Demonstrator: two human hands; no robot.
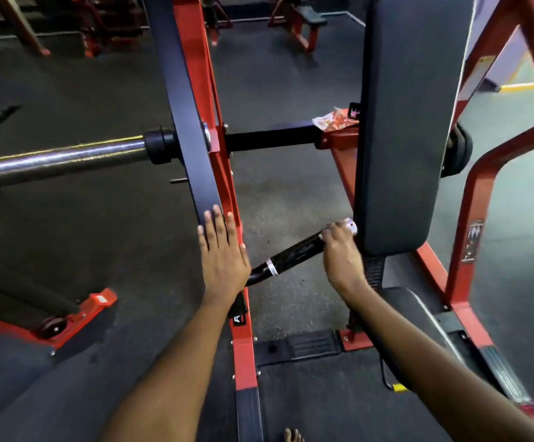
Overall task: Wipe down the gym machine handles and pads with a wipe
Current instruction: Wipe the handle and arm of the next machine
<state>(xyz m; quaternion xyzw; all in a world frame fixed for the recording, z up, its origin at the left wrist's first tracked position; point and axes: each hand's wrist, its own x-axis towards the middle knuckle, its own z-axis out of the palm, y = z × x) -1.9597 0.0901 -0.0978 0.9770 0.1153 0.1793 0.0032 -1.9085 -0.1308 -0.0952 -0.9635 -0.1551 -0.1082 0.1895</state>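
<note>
A black handle [291, 257] with a silver ring juts from the red machine frame toward the tall black back pad [412, 122]. My right hand [342, 255] curls round the handle's far end, where a silver-white tip [350, 225] shows past the fingers. I cannot tell whether a wipe is under that hand. My left hand [224, 255] lies flat, fingers straight, on the lower end of the black lever arm [189, 122]. An orange and white packet [335, 119] rests on the red crossbar beside the back pad.
A chrome weight bar [58, 157] sticks out to the left. The black seat pad [418, 314] sits low on the right, inside the red frame [469, 218]. Grey rubber floor lies between the uprights. Other red machines stand at the back.
</note>
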